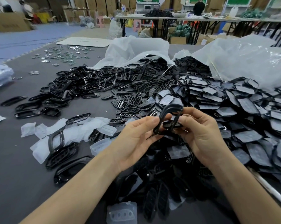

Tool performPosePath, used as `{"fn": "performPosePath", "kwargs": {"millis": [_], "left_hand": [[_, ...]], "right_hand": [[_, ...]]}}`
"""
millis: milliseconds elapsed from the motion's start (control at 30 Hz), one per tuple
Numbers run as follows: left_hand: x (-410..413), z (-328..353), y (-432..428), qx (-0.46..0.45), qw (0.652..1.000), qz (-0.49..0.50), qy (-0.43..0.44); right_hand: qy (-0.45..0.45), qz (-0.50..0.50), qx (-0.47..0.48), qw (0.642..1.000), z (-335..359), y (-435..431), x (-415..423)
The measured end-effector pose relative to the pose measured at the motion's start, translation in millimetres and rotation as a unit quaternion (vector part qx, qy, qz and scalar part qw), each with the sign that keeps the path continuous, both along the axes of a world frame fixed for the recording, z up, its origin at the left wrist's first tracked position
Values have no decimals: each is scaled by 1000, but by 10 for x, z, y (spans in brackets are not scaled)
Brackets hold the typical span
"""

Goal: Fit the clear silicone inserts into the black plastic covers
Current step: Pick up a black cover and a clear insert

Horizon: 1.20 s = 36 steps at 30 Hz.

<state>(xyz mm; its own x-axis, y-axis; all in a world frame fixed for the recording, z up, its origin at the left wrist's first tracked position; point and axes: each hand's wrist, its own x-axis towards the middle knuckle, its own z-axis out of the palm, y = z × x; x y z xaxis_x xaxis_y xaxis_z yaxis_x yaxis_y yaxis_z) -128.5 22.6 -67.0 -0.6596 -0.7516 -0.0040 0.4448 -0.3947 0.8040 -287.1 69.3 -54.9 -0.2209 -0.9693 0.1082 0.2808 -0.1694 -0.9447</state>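
Note:
I hold a black plastic cover frame upright between both hands above the table. My left hand pinches its left rim with thumb and fingertips. On the frame's right side, my right hand grips it with fingers curled behind. Clear silicone inserts lie scattered to the left of my hands, and one more silicone insert lies at the bottom near me. A pile of black covers spreads behind my hands.
Two open plastic bags spill black parts across the grey table. A heap of covers with inserts fitted lies at the right. Black ring frames lie at the left. Small metal pieces lie at the far left.

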Motion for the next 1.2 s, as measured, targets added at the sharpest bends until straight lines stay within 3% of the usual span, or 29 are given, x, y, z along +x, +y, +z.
{"fn": "performPosePath", "kwargs": {"millis": [300, 700, 1200], "left_hand": [[-70, -20, 78, -19, 997, 73, 20], [-55, 7, 87, -19, 998, 57, 1], [-37, 4, 4, 55, 993, 99, 6]], "right_hand": [[-102, -49, 37, 993, -18, -40, -13], [-17, -50, 32, 998, -56, -30, 19], [-40, -43, 46, 997, -56, -26, 39]]}}
